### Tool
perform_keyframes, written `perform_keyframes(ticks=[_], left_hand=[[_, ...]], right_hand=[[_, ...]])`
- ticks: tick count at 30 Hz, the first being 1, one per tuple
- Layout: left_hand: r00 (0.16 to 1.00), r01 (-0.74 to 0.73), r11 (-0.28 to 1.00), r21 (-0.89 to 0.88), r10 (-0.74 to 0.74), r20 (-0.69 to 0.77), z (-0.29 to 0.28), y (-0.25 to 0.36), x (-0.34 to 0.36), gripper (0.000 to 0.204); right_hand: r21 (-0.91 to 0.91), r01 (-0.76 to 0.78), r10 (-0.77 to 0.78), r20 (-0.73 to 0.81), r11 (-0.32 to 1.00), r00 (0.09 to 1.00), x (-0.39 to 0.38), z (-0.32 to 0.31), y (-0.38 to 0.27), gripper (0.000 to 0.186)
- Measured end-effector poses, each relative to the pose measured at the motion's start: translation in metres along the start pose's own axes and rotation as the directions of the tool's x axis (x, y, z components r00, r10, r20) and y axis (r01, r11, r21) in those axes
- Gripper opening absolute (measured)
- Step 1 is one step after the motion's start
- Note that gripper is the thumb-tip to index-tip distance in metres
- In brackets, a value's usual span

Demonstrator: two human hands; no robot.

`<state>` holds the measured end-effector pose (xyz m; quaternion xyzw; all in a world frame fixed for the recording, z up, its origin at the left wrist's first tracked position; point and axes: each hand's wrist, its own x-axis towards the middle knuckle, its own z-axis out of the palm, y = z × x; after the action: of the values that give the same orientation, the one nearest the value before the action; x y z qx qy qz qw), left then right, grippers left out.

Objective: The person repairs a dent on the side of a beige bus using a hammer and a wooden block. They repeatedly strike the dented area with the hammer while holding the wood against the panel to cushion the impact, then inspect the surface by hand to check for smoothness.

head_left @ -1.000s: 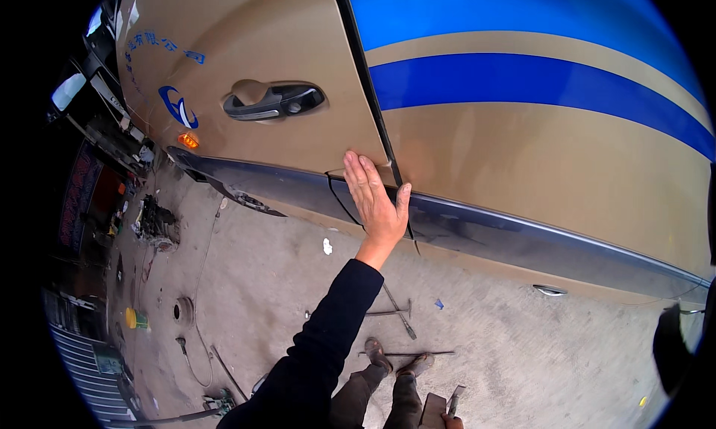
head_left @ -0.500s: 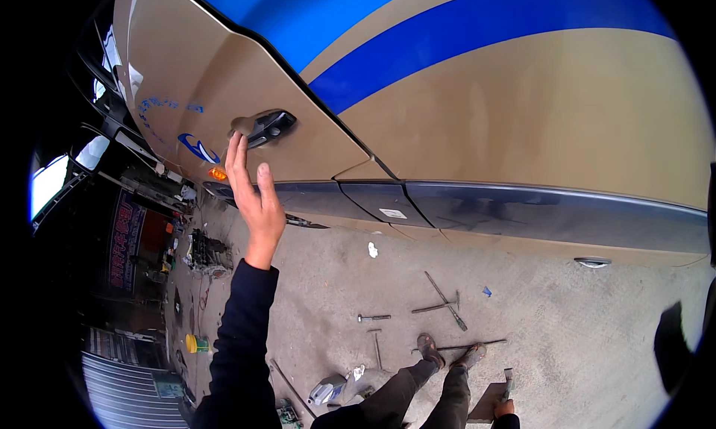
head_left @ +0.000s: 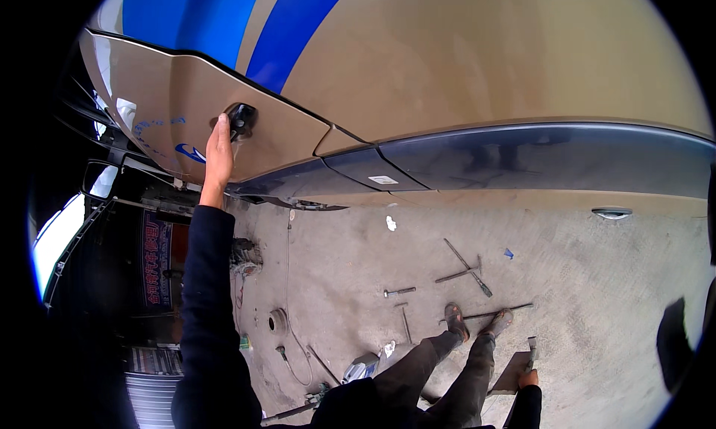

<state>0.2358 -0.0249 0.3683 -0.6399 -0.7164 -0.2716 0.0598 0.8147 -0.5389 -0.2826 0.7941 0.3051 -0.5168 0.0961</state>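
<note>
My left hand (head_left: 220,149) is at the black handle (head_left: 242,119) on the tan door (head_left: 291,130), its fingers together at the handle and partly hidden. Beside it are a blue emblem (head_left: 190,152) and curved blue lettering on the paint. At the lower right, my right hand (head_left: 529,379) grips a scraper (head_left: 532,348) along with a flat dark board (head_left: 509,373).
Along the vehicle's side runs a dark trim band (head_left: 522,157). On the concrete floor (head_left: 597,295) lie crossed bars (head_left: 466,268), other tools, a hose (head_left: 294,354) and a round metal part (head_left: 277,321). My legs and shoes (head_left: 455,317) stand among them.
My left hand has left the lower door edge, risen with fingers apart, and now rests at the handle with fingers together. The view has turned, showing more of the side panel.
</note>
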Motion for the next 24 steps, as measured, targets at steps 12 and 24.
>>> perform_keyframes(ticks=[12,24], left_hand=[[0.968,-0.05,0.987,0.152,0.01,0.252,-0.012,0.023,-0.002,0.057],[0.976,-0.073,0.993,0.092,0.052,0.211,-0.006,0.001,0.007,0.052]], right_hand=[[-0.176,0.087,-0.112,-0.132,0.98,0.985,0.044,-0.014,-0.004,0.044],[-0.31,0.033,-0.085,-0.156,0.95,0.984,0.075,-0.018,0.002,0.039]])
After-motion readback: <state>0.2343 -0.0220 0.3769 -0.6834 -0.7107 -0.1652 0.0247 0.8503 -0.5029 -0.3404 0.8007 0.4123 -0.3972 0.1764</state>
